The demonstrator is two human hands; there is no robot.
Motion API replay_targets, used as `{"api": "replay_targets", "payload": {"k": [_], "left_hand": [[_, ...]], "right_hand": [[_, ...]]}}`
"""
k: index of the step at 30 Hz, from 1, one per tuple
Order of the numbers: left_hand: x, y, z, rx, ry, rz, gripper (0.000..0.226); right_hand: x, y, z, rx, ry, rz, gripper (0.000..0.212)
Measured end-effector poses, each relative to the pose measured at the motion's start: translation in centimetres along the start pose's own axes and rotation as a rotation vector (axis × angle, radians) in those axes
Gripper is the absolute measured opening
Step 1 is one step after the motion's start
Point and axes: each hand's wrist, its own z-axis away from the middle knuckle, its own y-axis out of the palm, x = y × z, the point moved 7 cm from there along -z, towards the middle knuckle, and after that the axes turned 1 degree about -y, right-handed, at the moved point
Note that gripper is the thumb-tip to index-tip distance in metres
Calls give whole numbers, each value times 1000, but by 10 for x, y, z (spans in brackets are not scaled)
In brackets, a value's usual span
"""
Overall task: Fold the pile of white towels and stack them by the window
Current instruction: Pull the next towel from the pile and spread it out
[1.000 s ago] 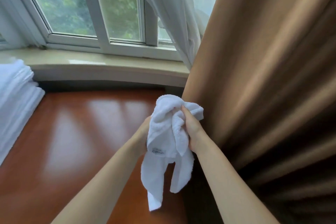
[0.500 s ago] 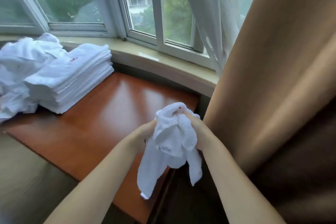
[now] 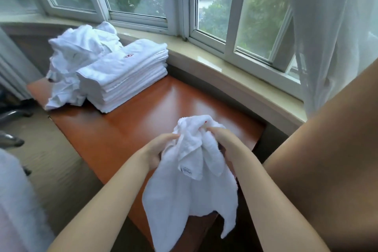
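Observation:
A crumpled white towel (image 3: 190, 186) hangs between both hands above the near right end of a reddish-brown wooden table (image 3: 143, 116). My left hand (image 3: 158, 151) grips its left side and my right hand (image 3: 226, 143) pinches its top right. A small label shows on the front of the towel. A neat stack of folded white towels (image 3: 124, 75) lies at the table's far left, close to the windowsill (image 3: 225, 71). Behind it and to its left sits a loose pile of unfolded white towels (image 3: 79, 55).
A tan curtain (image 3: 327, 170) fills the right side, with a sheer white curtain (image 3: 327, 26) above it at the window. A dark chair base (image 3: 12, 114) stands on the floor at the left. Something white and blurred (image 3: 16, 200) is at the lower left.
The view has swung left, bringing the stack and the loose pile into sight. The towel has opened out lower and hangs wider between my hands.

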Motion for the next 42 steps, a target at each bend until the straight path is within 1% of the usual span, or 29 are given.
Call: {"api": "replay_targets", "payload": {"k": [1, 3, 5, 7, 8, 9, 10, 11, 12, 13, 14, 16, 17, 20, 21, 22, 23, 25, 26, 27, 29, 31, 33, 35, 36, 38, 40, 41, 42], "left_hand": [[-7, -13, -8, 4, 23, 5, 16], [-20, -49, -28, -108, 43, -99, 27], [-25, -83, -47, -247, 39, -351, 30], [-19, -114, -65, -372, -37, -658, 42], [-15, -133, -70, -491, -107, -865, 46], [-18, -146, -72, -631, -114, -1040, 46], [-20, -153, -77, -723, -65, -1105, 45], [-23, -151, -79, -750, 14, -1073, 42], [-22, -145, -85, -716, 68, -979, 37], [-20, -138, -92, -648, 97, -879, 35], [-16, -129, -100, -569, 97, -828, 40], [-14, -112, -111, -429, 112, -919, 63], [-16, -107, -114, -397, 127, -977, 77], [-10, -106, -123, -264, 116, -995, 116], [-6, -104, -122, -220, 96, -976, 126], [-1, -101, -122, -194, 80, -959, 128], [0, -96, -119, -194, 85, -946, 123], [-6, -89, -114, -269, 105, -882, 93], [-12, -93, -112, -346, 106, -758, 76], [-21, -103, -109, -442, 103, -565, 62], [-38, -132, -102, -636, 155, -200, 44], [-45, -158, -92, -812, 232, -102, 33], [-40, -168, -83, -915, 279, -126, 23], [-26, -167, -82, -925, 273, -145, 16], [-16, -166, -84, -926, 243, -132, 13], [-3, -170, -87, -923, 165, -70, 15], [-3, -169, -89, -807, 121, -71, 30], [-8, -165, -90, -696, 128, -79, 38], [-17, -160, -90, -590, 154, -106, 46]], "right_hand": [[14, 4, -12, -50, -22, 50, 14], [42, 4, -35, -214, -90, 85, 13], [53, 0, -62, -365, -140, 123, 24], [40, 1, -86, -452, -92, 164, 30], [28, 1, -96, -492, -55, 249, 34], [16, 2, -102, -537, -25, 353, 41], [9, 3, -105, -593, -24, 442, 46], [3, 8, -108, -626, -47, 475, 46], [-4, 15, -113, -606, -71, 463, 42], [-14, 23, -121, -548, -72, 432, 38], [-26, 32, -128, -472, -35, 395, 36], [-45, 43, -138, -377, 77, 311, 41], [-50, 42, -140, -377, 131, 262, 46], [-58, 31, -145, -478, 189, 15, 78], [-61, 30, -147, -514, 207, -127, 85], [-63, 30, -149, -554, 226, -279, 90], [-66, 29, -150, -600, 242, -417, 92], [-68, 26, -151, -667, 237, -590, 94], [-70, 23, -150, -666, 243, -618, 95], [-71, 19, -151, -657, 248, -607, 95], [-76, 13, -152, -597, 272, -527, 93], [-85, 8, -155, -586, 302, -425, 87], [-86, 7, -155, -607, 321, -375, 93], [-87, 6, -151, -625, 369, -324, 96], [-86, 4, -149, -619, 376, -265, 87], [-85, -3, -145, -626, 364, -89, 58], [-76, -14, -132, -780, 341, 60, 28], [-67, -19, -125, -871, 294, 114, 18], [-51, -23, -120, -937, 215, 167, 15]]}}
